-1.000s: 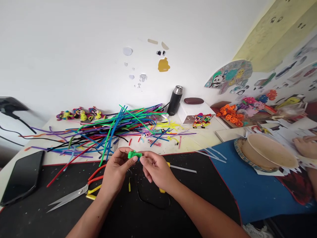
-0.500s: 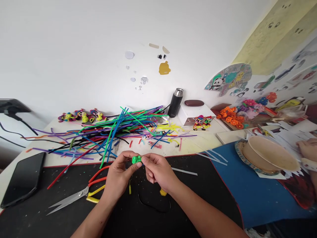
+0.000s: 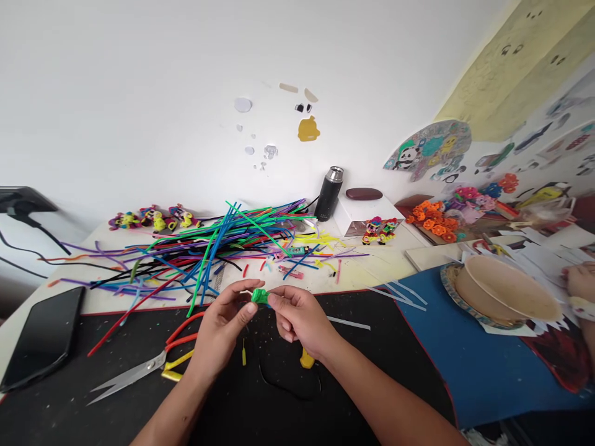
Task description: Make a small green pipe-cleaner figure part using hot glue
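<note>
A small green coiled piece of pipe cleaner [image 3: 260, 296] is held up between both hands, over the black mat. My left hand [image 3: 223, 328] pinches its left end with thumb and fingers. On the other side, my right hand [image 3: 303, 317] grips the right end between thumb and forefinger, covering part of it. A bit of blue shows by the right fingertips. Scissors [image 3: 151, 364] with red and yellow handles lie left of my left wrist, blades apart. Below the hands, a black strand [image 3: 286, 389], a yellow piece [image 3: 307, 359] and a small yellow strip [image 3: 244, 353] rest on the mat.
A heap of colourful pipe cleaners [image 3: 227, 232] spreads behind the mat. A phone [image 3: 44, 337] lies at left, a black flask [image 3: 329, 193] stands at the wall. Finished-looking figures [image 3: 372, 230] stand by a white box. At right are a bowl [image 3: 511, 291] and another person's hand [image 3: 581, 282].
The green piece has shifted slightly right and turned a little between my fingers. My left thumb sits a bit higher and further left on it. Scissors and heap look unmoved.
</note>
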Demonstrator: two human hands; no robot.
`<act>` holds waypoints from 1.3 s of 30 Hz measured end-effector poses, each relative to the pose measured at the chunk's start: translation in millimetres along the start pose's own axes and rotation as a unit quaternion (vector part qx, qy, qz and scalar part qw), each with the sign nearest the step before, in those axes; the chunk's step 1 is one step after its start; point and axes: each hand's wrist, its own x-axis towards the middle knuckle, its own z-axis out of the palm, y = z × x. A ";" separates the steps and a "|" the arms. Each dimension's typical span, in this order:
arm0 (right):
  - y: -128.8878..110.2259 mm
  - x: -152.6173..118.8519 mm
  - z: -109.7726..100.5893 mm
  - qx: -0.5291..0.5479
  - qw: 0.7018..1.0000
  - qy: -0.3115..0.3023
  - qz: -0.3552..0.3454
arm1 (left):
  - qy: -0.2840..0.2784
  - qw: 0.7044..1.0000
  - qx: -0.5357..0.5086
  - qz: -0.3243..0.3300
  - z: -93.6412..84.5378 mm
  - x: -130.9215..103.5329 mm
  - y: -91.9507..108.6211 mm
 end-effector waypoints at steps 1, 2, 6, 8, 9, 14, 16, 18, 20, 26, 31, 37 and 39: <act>-0.2 -0.5 -1.6 -0.001 1.000 0.003 0.000 | 0.002 1.000 0.001 -0.003 -1.8 0.6 -0.1; -0.1 -1.1 -3.1 -0.002 1.000 0.005 0.000 | 0.004 1.000 0.003 -0.009 -3.4 1.3 0.0; 2.4 -2.7 -7.1 -0.008 1.000 -0.002 0.005 | -0.009 0.999 0.016 -0.028 -4.7 3.0 3.2; 3.0 -3.3 -7.9 -0.009 1.000 -0.002 0.007 | -0.018 0.999 0.021 -0.022 -3.3 3.1 5.9; 2.8 -3.6 -8.1 -0.011 1.000 0.000 0.008 | -0.021 0.999 0.024 -0.019 -2.6 3.1 7.1; -2.1 -4.5 -9.8 -0.033 0.999 0.002 0.015 | -0.021 0.998 0.052 -0.008 -1.6 2.8 8.4; -2.9 -4.1 -10.9 -0.039 0.999 0.000 0.017 | -0.027 0.997 0.067 -0.002 -2.2 2.7 8.5; -2.0 -3.4 -12.1 -0.042 0.999 0.000 0.017 | -0.031 0.996 0.082 0.002 -2.6 2.4 9.0; 0.1 -2.7 -13.2 -0.041 0.999 0.000 0.015 | -0.031 0.995 0.095 0.003 -2.5 1.9 9.7; 3.6 -1.9 -14.6 -0.035 0.999 0.002 0.011 | -0.037 0.995 0.093 -0.011 1.3 1.0 10.4; 0.2 -1.9 -12.2 -0.043 0.999 0.002 0.001 | -0.035 0.997 0.067 -0.008 -0.2 1.4 9.9; 1.0 -1.0 -11.0 -0.085 0.996 -0.005 -0.023 | -0.037 0.996 0.082 0.028 -3.2 2.5 6.6; 3.7 -1.1 -12.8 -0.096 0.995 -0.002 -0.023 | -0.041 0.992 0.113 0.042 -2.6 2.3 6.4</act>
